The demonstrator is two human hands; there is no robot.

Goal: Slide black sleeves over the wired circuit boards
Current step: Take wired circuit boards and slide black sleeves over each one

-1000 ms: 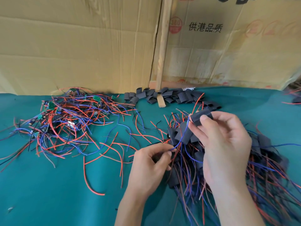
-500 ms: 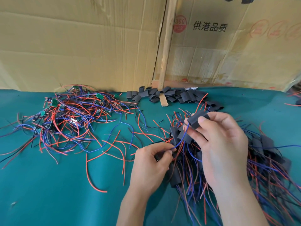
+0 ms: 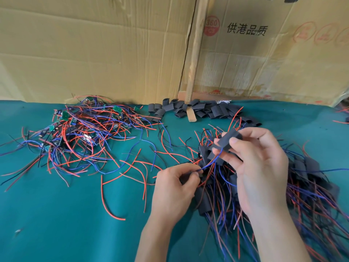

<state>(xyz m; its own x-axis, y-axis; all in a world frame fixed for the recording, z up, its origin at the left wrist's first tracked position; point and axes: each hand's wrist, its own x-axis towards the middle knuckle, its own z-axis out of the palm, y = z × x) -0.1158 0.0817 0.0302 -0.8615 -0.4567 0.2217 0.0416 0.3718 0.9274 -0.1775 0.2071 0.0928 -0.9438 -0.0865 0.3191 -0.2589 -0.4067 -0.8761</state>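
My right hand [image 3: 258, 167] pinches a black sleeve [image 3: 227, 139] between thumb and fingers, raised above the table. A blue wire [image 3: 211, 163] runs out of the sleeve's lower end down to my left hand [image 3: 175, 188], which pinches it together with a small dark part that I cannot make out. The board inside the sleeve is hidden. A tangle of bare green circuit boards with red, blue and black wires [image 3: 79, 135] lies at the left. Loose black sleeves [image 3: 200, 109] lie in a row at the back.
Under and right of my hands lies a heap of sleeved boards with trailing wires [image 3: 302, 178]. Cardboard sheets [image 3: 94, 50] and a wooden stick [image 3: 194, 61] stand at the back edge of the green cloth [image 3: 56, 224]. Loose red wires lie mid-table.
Both hands keep their grips and their positions relative to each other. The view has drifted slightly; the sleeve and the blue wire look much the same.
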